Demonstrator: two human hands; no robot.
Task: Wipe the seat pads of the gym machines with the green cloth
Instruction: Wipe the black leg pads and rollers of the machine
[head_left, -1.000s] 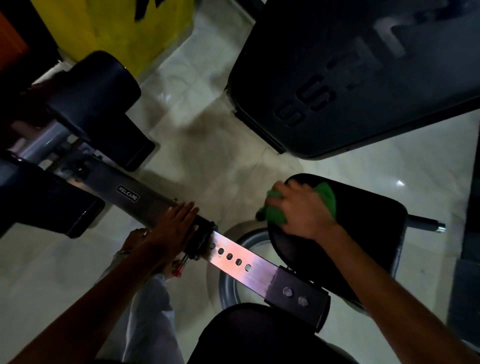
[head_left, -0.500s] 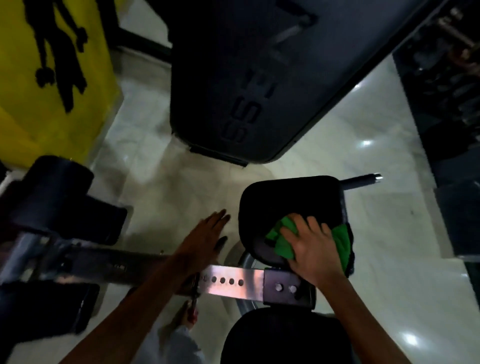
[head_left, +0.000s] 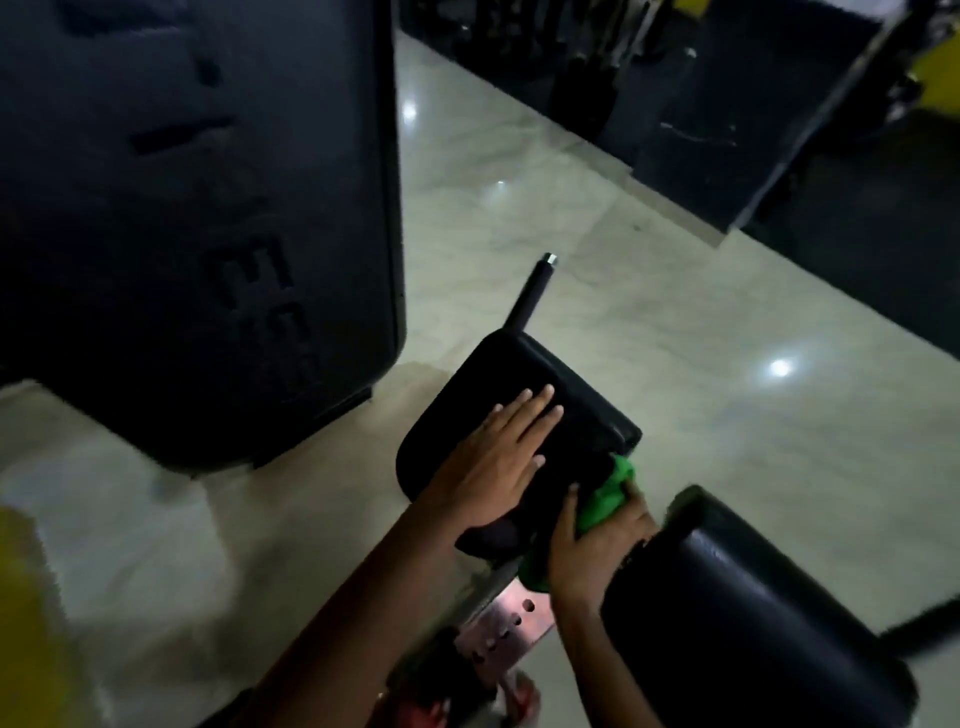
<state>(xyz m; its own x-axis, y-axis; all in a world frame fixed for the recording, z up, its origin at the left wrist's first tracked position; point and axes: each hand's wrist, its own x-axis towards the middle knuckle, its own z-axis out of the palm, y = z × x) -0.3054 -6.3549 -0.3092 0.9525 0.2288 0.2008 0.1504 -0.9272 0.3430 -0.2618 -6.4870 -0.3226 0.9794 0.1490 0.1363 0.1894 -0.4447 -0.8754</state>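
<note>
The left hand (head_left: 498, 457) lies flat on top of the black seat pad (head_left: 582, 405), fingers (head_left: 535, 410) straight and together, palm down and holding nothing. It looks placed there to steady the pad while the other hand works along its side, though that is a judgement. The right hand (head_left: 592, 551) has its fingers curled round the green cloth (head_left: 605, 496), which is bunched up and pressed against the near right edge of the seat pad, partly wrapping down over that edge. The thumb lies on the pad side of the cloth and the remaining fingers are tucked behind it, so the grip reads as a firm pinch on the wad, suited to rubbing the rim instead of the flat top.

Counted: one green cloth, two hands, one seat pad under them, and one second dark roller pad (head_left: 748, 603) just beside the right hand at the lower right (its surface is not being touched by the cloth). One thin black handle bar (head_left: 530, 293) sticks out from the far edge of the seat pad, and one shiny metal bracket with holes (head_left: 511, 623) shows below its near edge. A large black machine shroud (head_left: 197, 218) stands to the left on the pale tiled floor (head_left: 675, 338). More gym equipment at the far end of the room is too dark to count.
</note>
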